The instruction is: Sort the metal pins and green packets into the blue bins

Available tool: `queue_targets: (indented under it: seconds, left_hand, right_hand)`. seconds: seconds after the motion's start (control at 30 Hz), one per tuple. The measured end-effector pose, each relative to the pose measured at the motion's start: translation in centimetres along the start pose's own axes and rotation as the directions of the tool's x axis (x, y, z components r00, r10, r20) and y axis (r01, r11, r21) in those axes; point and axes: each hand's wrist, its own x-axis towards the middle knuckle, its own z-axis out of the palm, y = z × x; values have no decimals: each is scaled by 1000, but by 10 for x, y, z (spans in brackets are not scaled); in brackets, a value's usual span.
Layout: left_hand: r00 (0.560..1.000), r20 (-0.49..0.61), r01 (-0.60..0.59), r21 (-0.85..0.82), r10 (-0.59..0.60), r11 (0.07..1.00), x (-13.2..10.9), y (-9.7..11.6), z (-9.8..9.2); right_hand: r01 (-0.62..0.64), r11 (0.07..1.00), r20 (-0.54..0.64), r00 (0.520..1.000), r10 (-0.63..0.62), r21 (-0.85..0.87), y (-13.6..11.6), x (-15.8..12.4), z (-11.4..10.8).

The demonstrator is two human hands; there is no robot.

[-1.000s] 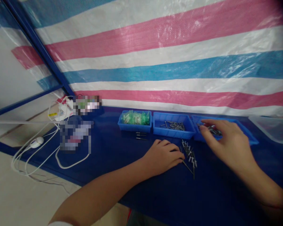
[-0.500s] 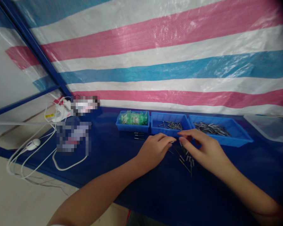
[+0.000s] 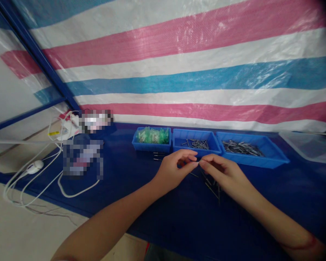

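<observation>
My left hand (image 3: 174, 168) and my right hand (image 3: 222, 174) meet above the dark blue table (image 3: 130, 181), fingertips pinched together on a small metal pin (image 3: 198, 164). Under my right hand lies a loose pile of metal pins (image 3: 213, 185). Behind the hands stand three blue trays: one with green plastic parts (image 3: 151, 137), a middle tray (image 3: 194, 144) with a few metal pins, and a right tray (image 3: 246, 148) with many metal pins. Two or three pins (image 3: 157, 156) lie in front of the green-parts tray.
White cables and a small white device (image 3: 34, 166) lie at the table's left end beside blurred-out items (image 3: 83, 156). A clear plastic container (image 3: 309, 146) sits at the far right. A striped tarpaulin (image 3: 195, 65) closes off the back.
My right hand came back from the right tray to the middle. My left hand lifted off the table, and both now pinch a pin between them.
</observation>
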Motion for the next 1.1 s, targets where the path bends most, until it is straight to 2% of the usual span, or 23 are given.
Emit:
queue_targets:
  seconds: [0.17, 0.23, 0.37, 0.47, 0.63, 0.83, 1.0, 1.1]
  left_hand:
    - [985, -129, 71, -285, -112, 956, 1, 1, 5]
    - [980, -140, 84, -352, -141, 932, 1, 2, 7]
    - [975, -119, 124, -408, -187, 905, 0, 4, 8]
    - [980, -69, 150, -364, -187, 919, 0, 2, 6]
    - [992, -35, 104, -279, -119, 954, 0, 0, 4]
    - [997, -59, 48, -143, -57, 988, 1, 1, 3]
    - [997, -46, 52, -64, -55, 997, 0, 1, 2]
    - [998, -29, 57, 19, -56, 998, -1, 4, 2]
  right_hand:
    - [-42, 998, 91, 995, 37, 51, -5, -3, 3]
    - [-21, 998, 121, 993, 14, 59, -8, -4, 5]
    - [19, 997, 105, 994, -27, 76, -10, -5, 6]
    - [-2, 997, 101, 995, -5, 74, -8, -5, 6]
    - [-22, 994, 114, 993, 10, 102, -5, -4, 5]
    - [1, 996, -60, 998, 4, 92, 1, -2, 1]
    - [144, 989, -196, 969, -149, -37, 4, -4, -4]
    - [258, 944, -157, 944, -291, -204, 0, -6, -7]
